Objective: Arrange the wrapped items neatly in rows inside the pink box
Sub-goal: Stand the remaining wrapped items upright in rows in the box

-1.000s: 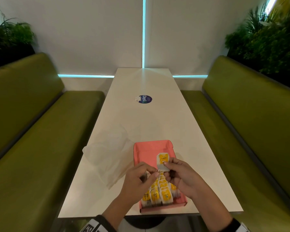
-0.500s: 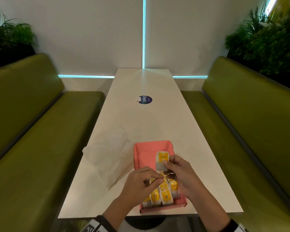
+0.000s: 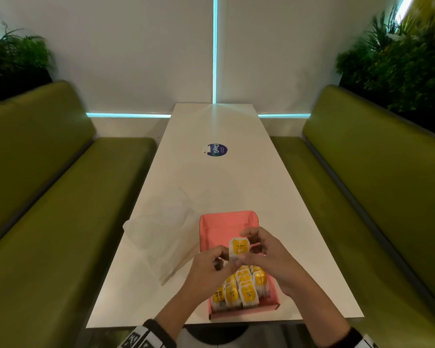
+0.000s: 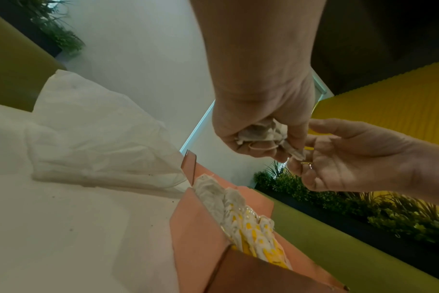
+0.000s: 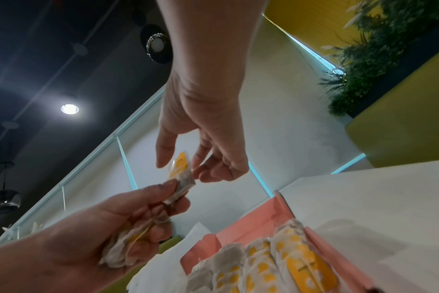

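The pink box (image 3: pixel 226 223) lies open on the white table (image 3: pixel 211 177), its far half bare. Rows of white-and-yellow wrapped items (image 3: pixel 240 288) stand in its near half. Above the box, one wrapped item (image 3: pixel 239 248) is held upright between both hands. My right hand (image 3: pixel 256 244) curls thumb and fingers round it (image 5: pixel 180 166). My left hand (image 3: pixel 219 259) pinches its lower end and also grips a bunch of wrapped items (image 4: pixel 261 134) in the palm (image 5: pixel 128 243).
A crumpled clear plastic bag (image 3: pixel 158 234) lies on the table just left of the box. A round blue sticker (image 3: pixel 217 149) sits mid-table. Green benches (image 3: pixel 48 222) flank both sides. The box's near wall is close to the table's front edge.
The right hand has shifted its hold on the raised item, fingers now reaching over its top. The left hand's fingertips have come onto its lower end. The box has not moved.
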The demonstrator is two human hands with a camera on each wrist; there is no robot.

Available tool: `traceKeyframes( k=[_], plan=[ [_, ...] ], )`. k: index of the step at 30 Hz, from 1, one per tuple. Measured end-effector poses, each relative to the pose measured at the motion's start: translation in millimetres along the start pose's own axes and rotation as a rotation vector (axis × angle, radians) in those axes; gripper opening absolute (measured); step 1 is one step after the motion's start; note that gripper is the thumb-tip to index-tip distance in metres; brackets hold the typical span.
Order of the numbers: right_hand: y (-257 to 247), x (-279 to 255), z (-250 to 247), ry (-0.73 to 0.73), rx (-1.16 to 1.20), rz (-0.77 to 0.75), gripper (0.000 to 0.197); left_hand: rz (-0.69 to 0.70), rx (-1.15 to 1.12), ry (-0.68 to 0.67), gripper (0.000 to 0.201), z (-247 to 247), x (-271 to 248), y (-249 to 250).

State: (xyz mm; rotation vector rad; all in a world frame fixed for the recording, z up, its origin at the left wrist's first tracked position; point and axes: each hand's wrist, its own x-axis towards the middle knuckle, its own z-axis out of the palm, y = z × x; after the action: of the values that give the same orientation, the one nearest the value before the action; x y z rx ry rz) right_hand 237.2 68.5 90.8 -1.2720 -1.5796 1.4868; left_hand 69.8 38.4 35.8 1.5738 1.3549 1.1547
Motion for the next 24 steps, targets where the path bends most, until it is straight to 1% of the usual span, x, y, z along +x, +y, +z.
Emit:
traceKeyframes(
  k=[1,4,5,6,8,9,10,11,12,14,15,18,20,24],
  plan=[
    [-1,0,-2,-0.022,-0.070,-0.010,0.037,0.003,0.019,-0.018,0.018,0,0,0],
    [-2,1,-7,-0.057,-0.259,-0.038,0.012,-0.013,0.104,-0.093,0.013,0,-2,2],
    [-2,3,-8,-0.043,-0.302,-0.043,0.009,-0.022,0.131,-0.100,0.012,0,-2,1],
    [0,4,-9,-0.005,-0.326,-0.053,0.009,-0.030,0.153,-0.095,0.011,1,-2,1],
    [2,8,-9,0.140,-0.302,-0.079,0.009,-0.056,0.185,-0.067,0.009,1,-1,-1],
    [3,8,-9,0.220,-0.275,-0.093,0.010,-0.065,0.203,-0.052,0.010,0,-1,-1],
    [3,9,-10,0.267,-0.272,-0.099,0.011,-0.067,0.211,-0.042,0.016,0,-1,-2],
    [4,8,-11,0.254,-0.304,-0.088,0.013,-0.070,0.210,-0.039,0.022,0,-1,-2],
    [4,7,-12,0.174,-0.361,-0.060,0.016,-0.072,0.212,-0.041,0.026,-1,-2,-2],
    [5,3,-14,-0.033,-0.456,0.007,0.021,-0.081,0.240,-0.061,0.027,-2,-3,-2],
    [7,3,-16,-0.056,-0.476,0.016,0.020,-0.083,0.258,-0.081,0.025,-3,-4,-2],
    [12,6,-22,0.120,-0.528,0.003,0.015,-0.083,0.293,-0.162,0.017,-3,-5,-1],
    [15,7,-25,0.126,-0.522,0.033,0.014,-0.073,0.339,-0.239,0.014,-2,-7,-3],
    [19,5,-33,0.124,-0.459,0.106,0.017,-0.078,0.505,-0.443,0.027,4,-13,-6]
  ],
)
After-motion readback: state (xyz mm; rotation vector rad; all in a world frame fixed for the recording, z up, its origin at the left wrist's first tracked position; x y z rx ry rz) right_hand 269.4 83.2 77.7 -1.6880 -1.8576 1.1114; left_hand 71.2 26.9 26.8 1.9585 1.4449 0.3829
